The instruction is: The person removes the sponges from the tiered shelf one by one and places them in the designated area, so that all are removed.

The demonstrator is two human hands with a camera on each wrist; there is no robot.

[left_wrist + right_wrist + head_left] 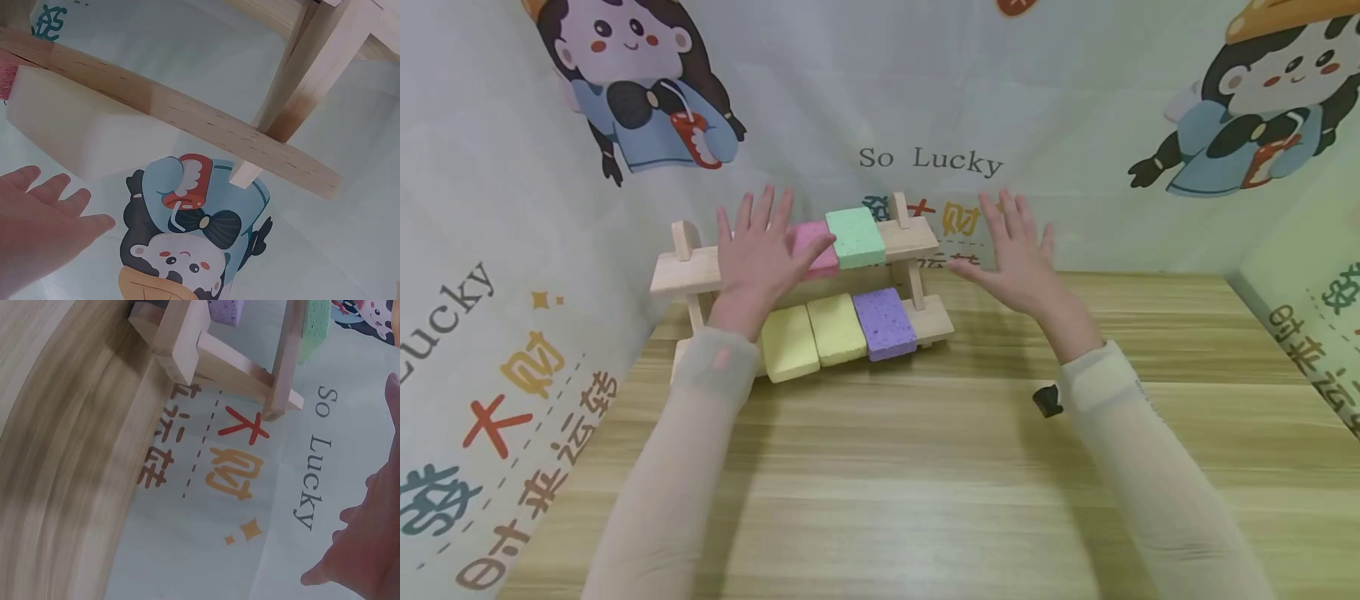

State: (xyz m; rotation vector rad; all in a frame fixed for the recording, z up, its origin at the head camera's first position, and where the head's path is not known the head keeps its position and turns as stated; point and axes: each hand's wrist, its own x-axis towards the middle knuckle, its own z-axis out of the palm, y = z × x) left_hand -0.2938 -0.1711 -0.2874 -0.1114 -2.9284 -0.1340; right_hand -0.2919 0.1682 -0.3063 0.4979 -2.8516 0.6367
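Two bare hands and a two-tier wooden rack point(687, 272), head view, read from left to right. The left hand point(756, 254), fingers and thumb spread and gripping nothing, lies across the left-centre of the rack's upper tier. In the left wrist view, its visible fingertips stand apart from a pale block point(87, 125) on that tier; the same hand masks this block in the head view. The rack's long axis runs sideways, its right end slightly farther from the person, so the left hand is the nearer of the two.

Beside the left thumb, the upper tier bears a pink sponge point(809, 236), partly covered, then a green sponge point(856, 237) against it. The lower tier carries a left yellow sponge point(790, 343), a right yellow sponge point(837, 329) and a purple sponge point(885, 323), side by side. A short upright peg point(898, 210) stands right of the green sponge, at the upper tier's right end.

The right hand point(1018, 258), likewise spread and holding nothing, is apart from the rack, beyond its right end; the rack lies to its left. A small black object point(1048, 401) shows beside the right sleeve point(1101, 379). Printed cloth point(820, 100) closes off the space behind the rack.
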